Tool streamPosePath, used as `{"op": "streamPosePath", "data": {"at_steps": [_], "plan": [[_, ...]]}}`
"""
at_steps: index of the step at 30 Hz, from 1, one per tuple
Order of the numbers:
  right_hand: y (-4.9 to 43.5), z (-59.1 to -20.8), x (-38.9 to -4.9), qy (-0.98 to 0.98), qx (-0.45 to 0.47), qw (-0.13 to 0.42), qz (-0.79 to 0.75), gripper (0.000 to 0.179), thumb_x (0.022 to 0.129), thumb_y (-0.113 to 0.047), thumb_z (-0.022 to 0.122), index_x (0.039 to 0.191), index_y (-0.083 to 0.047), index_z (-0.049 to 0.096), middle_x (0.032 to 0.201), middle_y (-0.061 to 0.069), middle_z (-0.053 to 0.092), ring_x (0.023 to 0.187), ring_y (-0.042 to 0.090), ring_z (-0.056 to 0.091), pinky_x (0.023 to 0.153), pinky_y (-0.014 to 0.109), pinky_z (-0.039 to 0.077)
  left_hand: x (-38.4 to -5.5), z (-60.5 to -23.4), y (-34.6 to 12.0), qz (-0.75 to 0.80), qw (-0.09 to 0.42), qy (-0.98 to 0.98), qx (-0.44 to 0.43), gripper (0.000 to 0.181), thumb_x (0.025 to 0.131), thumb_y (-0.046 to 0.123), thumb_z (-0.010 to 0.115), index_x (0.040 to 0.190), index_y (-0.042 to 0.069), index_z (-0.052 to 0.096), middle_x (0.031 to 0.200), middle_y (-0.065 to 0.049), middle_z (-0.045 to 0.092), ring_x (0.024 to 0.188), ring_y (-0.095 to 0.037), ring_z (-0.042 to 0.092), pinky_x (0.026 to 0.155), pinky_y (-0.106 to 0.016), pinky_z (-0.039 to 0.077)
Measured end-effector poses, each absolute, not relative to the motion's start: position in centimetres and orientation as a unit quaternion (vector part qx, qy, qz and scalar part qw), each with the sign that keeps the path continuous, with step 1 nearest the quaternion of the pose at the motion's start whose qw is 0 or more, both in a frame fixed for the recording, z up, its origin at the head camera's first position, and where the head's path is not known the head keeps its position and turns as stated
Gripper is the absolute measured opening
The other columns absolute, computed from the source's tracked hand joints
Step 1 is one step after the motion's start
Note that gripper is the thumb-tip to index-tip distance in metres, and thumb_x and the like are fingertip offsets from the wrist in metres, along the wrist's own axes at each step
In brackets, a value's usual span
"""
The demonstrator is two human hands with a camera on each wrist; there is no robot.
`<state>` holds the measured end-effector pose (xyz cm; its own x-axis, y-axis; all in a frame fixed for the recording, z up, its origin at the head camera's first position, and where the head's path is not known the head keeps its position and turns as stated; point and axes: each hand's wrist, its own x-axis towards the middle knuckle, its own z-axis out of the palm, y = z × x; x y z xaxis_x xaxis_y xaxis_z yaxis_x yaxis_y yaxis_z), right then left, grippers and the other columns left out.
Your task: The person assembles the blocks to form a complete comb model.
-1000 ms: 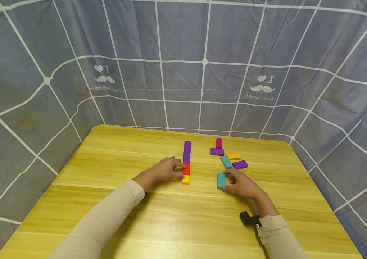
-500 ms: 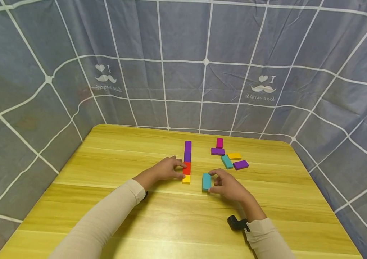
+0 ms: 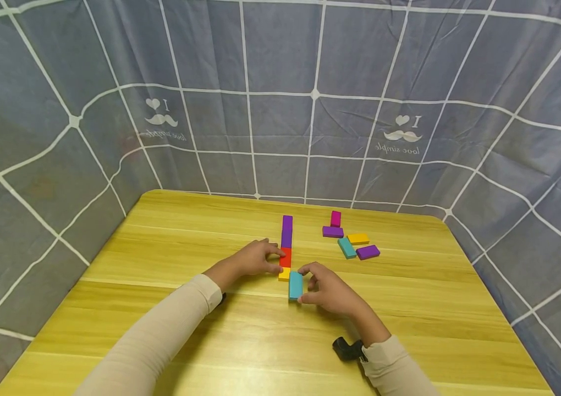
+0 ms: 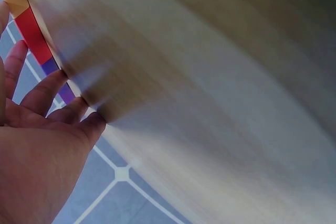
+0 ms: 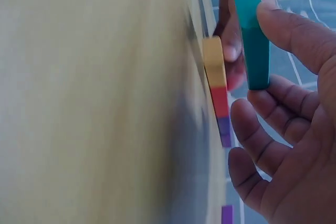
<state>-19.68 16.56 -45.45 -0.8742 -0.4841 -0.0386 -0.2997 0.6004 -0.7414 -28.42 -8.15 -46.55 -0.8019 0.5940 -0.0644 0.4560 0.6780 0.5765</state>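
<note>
My right hand (image 3: 332,291) pinches a teal block (image 3: 296,285) between thumb and fingertips. In the right wrist view this teal block (image 5: 255,51) appears raised off the table. It is close to the near end of a straight row made of a yellow block (image 3: 284,275), a red block (image 3: 286,257) and two purple blocks (image 3: 287,237). My left hand (image 3: 253,258) rests along the left side of that row, its thumb at the yellow block and fingers by the red one. Loosely spread fingers show in the left wrist view; whether they press the blocks is hard to tell.
Right of the row lie loose blocks: a magenta block (image 3: 336,218), a purple block (image 3: 333,232), a yellow block (image 3: 358,238), a second teal block (image 3: 347,247) and another purple block (image 3: 368,252). A grey gridded curtain (image 3: 280,126) surrounds the wooden table (image 3: 241,341).
My right hand has carried the teal block leftward across the table, from near the loose blocks to the row's near end. The left hand has stayed in place.
</note>
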Motion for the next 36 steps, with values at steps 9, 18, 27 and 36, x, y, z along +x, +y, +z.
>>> {"op": "streamPosePath", "data": {"at_steps": [9, 18, 27, 36], "plan": [[15.3, -46.2, -19.2, 0.883, -0.251, 0.149, -0.367, 0.05, 0.084, -0.022, 0.081, 0.125, -0.011, 0.056, 0.1, 0.003, 0.055, 0.088, 0.019, 0.051, 0.076, 0.032, 0.045, -28.2, -46.4, -8.1, 0.272, 0.124, 0.911, 0.285, 0.042, 0.088, 0.034, 0.076, 0.127, 0.018, 0.07, 0.145, -0.015, 0.051, 0.142, -0.044, 0.03, 0.114, -0.059, 0.024], [14.5, -46.2, -18.8, 0.894, -0.262, 0.141, -0.335, 0.052, 0.082, -0.023, 0.082, 0.124, -0.007, 0.056, 0.102, 0.001, 0.053, 0.089, 0.018, 0.049, 0.078, 0.033, 0.044, -28.4, -46.6, -8.1, 0.272, 0.123, 0.911, 0.284, 0.042, 0.088, 0.034, 0.076, 0.126, 0.017, 0.07, 0.145, -0.015, 0.051, 0.143, -0.043, 0.03, 0.115, -0.057, 0.024], [14.3, -46.5, -18.9, 0.894, -0.251, 0.14, -0.345, 0.047, 0.086, -0.025, 0.077, 0.125, -0.009, 0.057, 0.104, 0.0, 0.055, 0.091, 0.018, 0.05, 0.08, 0.034, 0.044, -28.2, -46.4, -8.1, 0.277, 0.125, 0.909, 0.286, 0.042, 0.088, 0.032, 0.077, 0.126, 0.016, 0.07, 0.145, -0.016, 0.051, 0.143, -0.043, 0.029, 0.115, -0.055, 0.026], [13.9, -46.6, -19.0, 0.895, -0.251, 0.121, -0.347, 0.038, 0.088, -0.024, 0.076, 0.119, -0.01, 0.059, 0.101, 0.0, 0.056, 0.085, 0.017, 0.051, 0.074, 0.031, 0.044, -28.2, -46.5, -8.0, 0.28, 0.126, 0.908, 0.284, 0.042, 0.088, 0.032, 0.077, 0.126, 0.015, 0.07, 0.146, -0.016, 0.051, 0.143, -0.043, 0.029, 0.115, -0.055, 0.026]]}}
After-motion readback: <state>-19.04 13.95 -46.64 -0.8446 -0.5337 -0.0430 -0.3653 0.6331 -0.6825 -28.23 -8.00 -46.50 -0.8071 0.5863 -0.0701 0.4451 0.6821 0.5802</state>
